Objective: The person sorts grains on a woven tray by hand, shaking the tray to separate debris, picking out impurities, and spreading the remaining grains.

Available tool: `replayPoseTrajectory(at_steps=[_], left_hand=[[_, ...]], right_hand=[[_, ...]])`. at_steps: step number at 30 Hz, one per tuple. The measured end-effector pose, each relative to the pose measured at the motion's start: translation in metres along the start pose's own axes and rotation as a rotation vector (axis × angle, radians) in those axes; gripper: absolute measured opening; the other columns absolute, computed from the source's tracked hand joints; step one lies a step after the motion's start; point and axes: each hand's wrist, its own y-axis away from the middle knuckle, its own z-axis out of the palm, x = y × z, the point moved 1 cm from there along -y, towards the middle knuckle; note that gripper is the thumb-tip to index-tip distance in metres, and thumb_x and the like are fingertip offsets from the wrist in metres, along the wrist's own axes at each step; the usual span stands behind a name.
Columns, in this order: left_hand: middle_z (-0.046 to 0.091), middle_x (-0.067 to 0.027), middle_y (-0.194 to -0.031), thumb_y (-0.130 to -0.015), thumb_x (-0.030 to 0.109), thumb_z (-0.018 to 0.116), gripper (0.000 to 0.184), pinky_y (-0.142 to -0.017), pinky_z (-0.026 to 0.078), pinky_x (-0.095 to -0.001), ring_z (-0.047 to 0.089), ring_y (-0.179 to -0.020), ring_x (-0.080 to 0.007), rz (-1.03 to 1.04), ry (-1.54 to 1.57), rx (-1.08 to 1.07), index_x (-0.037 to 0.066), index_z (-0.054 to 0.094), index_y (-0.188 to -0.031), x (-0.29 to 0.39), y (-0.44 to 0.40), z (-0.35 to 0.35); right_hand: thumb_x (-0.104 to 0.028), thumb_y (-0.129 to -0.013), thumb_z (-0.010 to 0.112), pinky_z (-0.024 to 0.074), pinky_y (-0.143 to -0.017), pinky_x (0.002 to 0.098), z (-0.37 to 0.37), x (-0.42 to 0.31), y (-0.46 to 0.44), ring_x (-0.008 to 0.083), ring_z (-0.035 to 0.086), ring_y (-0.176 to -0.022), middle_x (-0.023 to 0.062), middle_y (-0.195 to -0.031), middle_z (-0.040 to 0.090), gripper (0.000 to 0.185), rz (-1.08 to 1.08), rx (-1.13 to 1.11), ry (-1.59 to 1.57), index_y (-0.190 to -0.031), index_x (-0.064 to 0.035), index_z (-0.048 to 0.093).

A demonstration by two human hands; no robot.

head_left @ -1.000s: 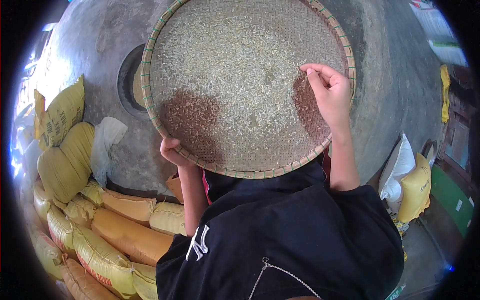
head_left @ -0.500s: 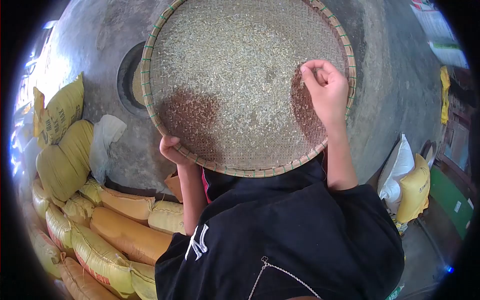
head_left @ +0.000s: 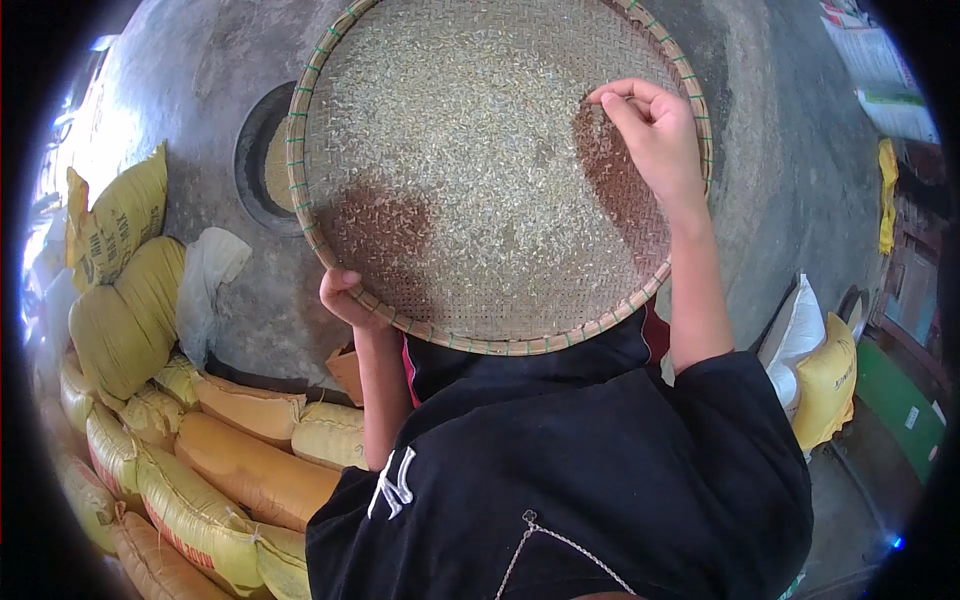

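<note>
A round woven bamboo winnowing tray point(head_left: 445, 312) is in front of me, its rim bound with green ties. Pale grains point(head_left: 470, 150) lie scattered over most of its weave. My left hand point(head_left: 350, 298) grips the rim at the lower left, thumb on top and the other fingers hidden underneath. Above the tray's right side is my right hand point(head_left: 660, 140), thumb and forefinger pinched together. Whatever lies between those fingertips is too small to make out. Dark reddish shadows fall on the grains near both hands.
Several filled yellow and orange sacks point(head_left: 255, 465) lie stacked at the lower left. A dark round basin point(head_left: 262, 205) with grain inside stands on the concrete floor point(head_left: 270, 320), partly behind the tray. White and yellow sacks point(head_left: 825, 385) lean at the right, beside a green panel point(head_left: 905, 410).
My right hand has moved a little up the tray, away from my body, still pinched. The left hand keeps its hold on the rim, and the tray has barely shifted.
</note>
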Motion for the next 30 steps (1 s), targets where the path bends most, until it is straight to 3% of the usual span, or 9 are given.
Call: replayPoseTrajectory(at_steps=[2, 13, 20, 23, 25, 26, 28, 30], left_hand=[[0.055, -0.0251, -0.119, -0.058, 0.019, 0.048, 0.074, -0.096, 0.043, -0.0501, 0.055, -0.107, -0.0412, 0.001, 0.011, 0.019, -0.007, 0.044, -0.127, -0.001, 0.0, 0.004], [0.054, -0.0243, -0.12, -0.056, 0.018, 0.048, 0.075, -0.097, 0.043, -0.0491, 0.054, -0.108, -0.0404, 0.017, 0.009, 0.048, -0.005, 0.044, -0.128, 0.0, 0.0, 0.0], [0.055, -0.0237, -0.12, -0.057, 0.018, 0.048, 0.074, -0.097, 0.043, -0.0496, 0.054, -0.108, -0.0402, 0.013, -0.004, 0.071, -0.006, 0.044, -0.127, -0.001, 0.001, 0.001], [0.055, -0.0239, -0.12, -0.057, 0.019, 0.048, 0.074, -0.097, 0.042, -0.0501, 0.054, -0.108, -0.0401, 0.014, 0.01, 0.072, -0.006, 0.044, -0.127, -0.002, 0.0, -0.005], [0.054, -0.0242, -0.119, -0.057, 0.019, 0.048, 0.074, -0.096, 0.042, -0.0503, 0.054, -0.108, -0.0403, 0.019, -0.006, 0.057, -0.006, 0.044, -0.127, -0.001, -0.001, -0.003], [0.054, -0.0244, -0.119, -0.057, 0.019, 0.048, 0.075, -0.096, 0.043, -0.0505, 0.054, -0.108, -0.0404, 0.021, -0.023, 0.043, -0.006, 0.044, -0.127, -0.001, -0.001, -0.003], [0.054, -0.0248, -0.119, -0.057, 0.019, 0.048, 0.075, -0.096, 0.043, -0.0506, 0.054, -0.108, -0.0408, 0.018, -0.017, 0.043, -0.006, 0.043, -0.128, -0.001, -0.001, -0.001], [0.054, -0.0251, -0.119, -0.057, 0.019, 0.048, 0.075, -0.096, 0.043, -0.0507, 0.054, -0.107, -0.0412, 0.012, -0.013, 0.042, -0.006, 0.043, -0.128, -0.002, -0.001, 0.001]], right_hand=[[-0.017, -0.088, 0.058, 0.0302, -0.049, 0.0255, 0.003, 0.002, -0.003, 0.0029, 0.04, -0.05, -0.0046, -0.055, 0.054, 0.015, -0.037, 0.006, 0.005, -0.09, -0.0037, 0.066], [-0.014, -0.085, 0.063, 0.0253, -0.046, 0.0275, 0.009, -0.001, -0.005, 0.0048, 0.03, -0.046, -0.003, -0.048, 0.035, 0.011, -0.11, 0.038, 0.229, -0.088, -0.0039, 0.065], [-0.014, -0.084, 0.066, 0.0254, -0.046, 0.0269, 0.01, 0.002, -0.008, 0.004, 0.031, -0.046, -0.0042, -0.048, 0.04, 0.011, -0.062, 0.014, 0.191, -0.087, -0.0032, 0.065], [-0.014, -0.086, 0.064, 0.02, -0.044, 0.0233, -0.001, 0.011, -0.008, 0.0003, 0.024, -0.047, -0.0098, -0.054, 0.029, 0.014, 0.012, -0.072, -0.09, -0.088, -0.0013, 0.06], [-0.012, -0.087, 0.054, 0.0202, -0.042, 0.0232, -0.016, 0.01, -0.003, 0.0033, 0.024, -0.045, -0.0071, -0.055, 0.029, 0.01, 0.296, -0.33, -1.009, -0.086, -0.0027, 0.05], [-0.012, -0.087, 0.054, 0.0202, -0.042, 0.0232, -0.02, 0.012, 0.001, 0.0033, 0.024, -0.045, -0.0071, -0.055, 0.029, 0.01, 0.297, -0.329, -1.01, -0.086, -0.0027, 0.05], [-0.014, -0.086, 0.045, 0.0225, -0.04, 0.0211, -0.026, 0.015, 0.008, 0.0066, 0.025, -0.045, -0.0048, -0.056, 0.026, 0.015, 0.456, -0.524, -1.568, -0.073, -0.0095, 0.039], [-0.012, -0.084, 0.04, 0.0212, -0.039, 0.0216, -0.025, 0.022, 0.018, 0.0062, 0.024, -0.046, -0.0034, -0.057, 0.029, 0.011, 0.426, -0.582, -1.639, -0.076, -0.0057, 0.042]])
